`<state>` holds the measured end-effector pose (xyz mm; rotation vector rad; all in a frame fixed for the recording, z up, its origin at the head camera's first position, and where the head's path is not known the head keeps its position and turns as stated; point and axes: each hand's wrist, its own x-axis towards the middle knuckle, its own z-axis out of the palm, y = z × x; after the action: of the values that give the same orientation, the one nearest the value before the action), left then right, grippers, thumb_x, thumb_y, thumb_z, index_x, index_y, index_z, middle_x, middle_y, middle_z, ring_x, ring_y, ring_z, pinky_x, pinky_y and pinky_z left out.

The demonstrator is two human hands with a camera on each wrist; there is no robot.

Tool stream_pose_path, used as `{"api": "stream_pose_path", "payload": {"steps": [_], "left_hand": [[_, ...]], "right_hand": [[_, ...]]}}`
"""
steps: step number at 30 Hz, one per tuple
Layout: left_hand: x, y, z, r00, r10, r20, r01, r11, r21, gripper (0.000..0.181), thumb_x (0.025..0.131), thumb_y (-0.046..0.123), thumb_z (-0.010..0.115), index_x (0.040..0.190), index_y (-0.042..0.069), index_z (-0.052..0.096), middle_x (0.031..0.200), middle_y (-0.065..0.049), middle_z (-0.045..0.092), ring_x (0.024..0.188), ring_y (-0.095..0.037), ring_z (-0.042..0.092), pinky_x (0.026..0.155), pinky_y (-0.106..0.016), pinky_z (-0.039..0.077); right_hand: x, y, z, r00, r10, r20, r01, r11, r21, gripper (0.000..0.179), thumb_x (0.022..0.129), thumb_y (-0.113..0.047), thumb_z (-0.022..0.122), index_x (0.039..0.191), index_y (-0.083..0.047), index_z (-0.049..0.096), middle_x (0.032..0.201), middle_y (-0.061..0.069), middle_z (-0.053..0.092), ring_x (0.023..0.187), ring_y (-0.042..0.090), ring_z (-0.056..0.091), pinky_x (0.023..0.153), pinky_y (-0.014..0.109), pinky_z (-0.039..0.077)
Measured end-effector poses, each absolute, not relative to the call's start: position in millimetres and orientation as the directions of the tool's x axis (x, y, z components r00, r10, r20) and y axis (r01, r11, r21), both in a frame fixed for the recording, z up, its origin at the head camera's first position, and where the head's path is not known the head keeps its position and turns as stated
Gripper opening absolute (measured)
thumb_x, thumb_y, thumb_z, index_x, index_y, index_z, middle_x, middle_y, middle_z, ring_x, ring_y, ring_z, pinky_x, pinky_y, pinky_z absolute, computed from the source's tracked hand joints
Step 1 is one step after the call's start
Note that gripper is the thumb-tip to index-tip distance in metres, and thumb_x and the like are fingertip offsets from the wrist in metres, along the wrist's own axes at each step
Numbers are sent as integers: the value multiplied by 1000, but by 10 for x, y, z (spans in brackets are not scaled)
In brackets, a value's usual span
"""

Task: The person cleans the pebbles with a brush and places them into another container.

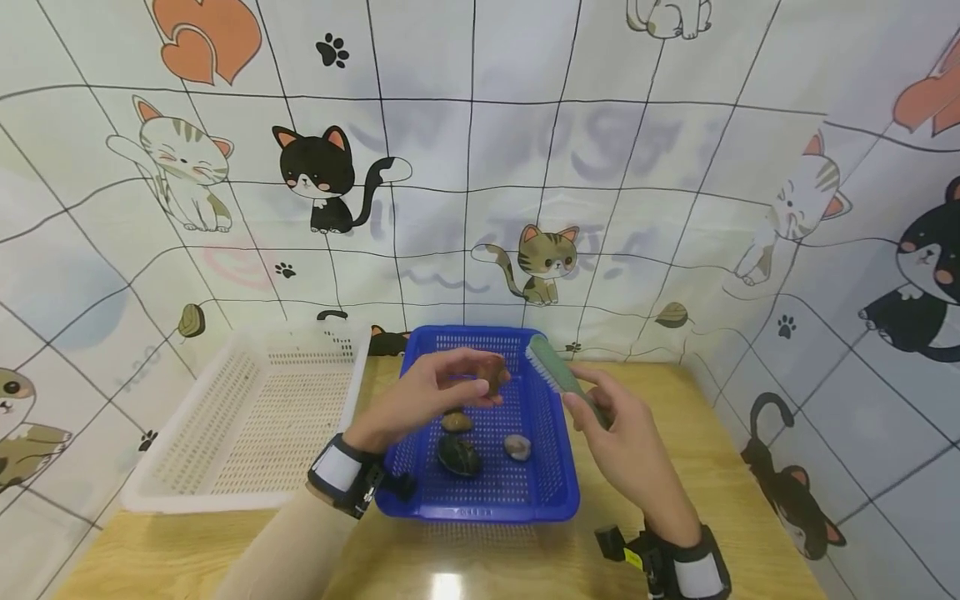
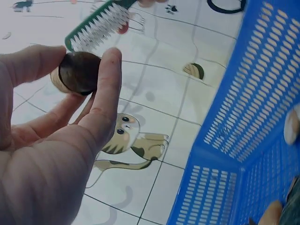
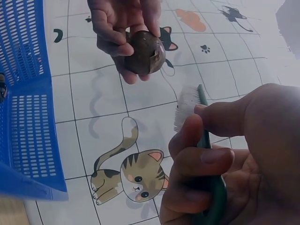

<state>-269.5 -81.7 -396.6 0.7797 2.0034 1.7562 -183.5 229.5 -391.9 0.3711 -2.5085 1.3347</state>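
Above the blue basket (image 1: 480, 512), my left hand (image 1: 427, 390) pinches a smooth brown stone (image 1: 492, 375) between thumb and fingers. In the left wrist view the stone (image 2: 78, 72) looks dark and glossy, paler along one side. My right hand (image 1: 626, 429) grips the handle of a green scrub brush (image 1: 553, 363) with white bristles. Those bristles (image 3: 187, 105) face the stone, with a gap between them in the right wrist view. Inside the basket lie a dark stone (image 1: 459, 456), a tan stone (image 1: 456, 422) and a pale stone (image 1: 517, 447).
To the left stands a white perforated basket (image 1: 288, 417) on the wooden table (image 1: 637, 533). Behind and at both sides hangs a white sheet (image 1: 465, 150) printed with cats and grid lines. Wrist cameras are strapped to both wrists.
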Motion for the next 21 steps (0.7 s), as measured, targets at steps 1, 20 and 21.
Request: {"api": "stream_pose_path", "payload": {"steps": [1,20,21], "left_hand": [[-2671,-829,-3972,-785,612,91,155,52,986,50,117,33,75,165,24,64,161,-4,74,136,-30,81,119,-45,67],[-2452,-933,-4183,-861,500,91,-54,-268,962,53,122,13,62,173,4,52,171,-24,62,145,-29,76,125,-37,62],[-2452,-937,-4183,-864,495,93,-56,-277,959,53,122,13,62,173,3,51,171,-25,61,145,-28,76,125,-37,62]], "right_hand": [[-1830,2286,-3920,-925,-100,368,-361,535,-763,40,120,-21,68,160,-12,67,86,10,69,68,10,54,55,25,46],[-1748,2018,-3957,-895,-158,417,-443,421,-792,40,120,-15,67,160,-13,66,89,4,71,70,12,63,58,25,55],[-1748,1999,-3963,-887,-157,435,-459,420,-783,40,119,-14,68,160,-12,66,88,4,70,70,10,62,57,25,54]]}}
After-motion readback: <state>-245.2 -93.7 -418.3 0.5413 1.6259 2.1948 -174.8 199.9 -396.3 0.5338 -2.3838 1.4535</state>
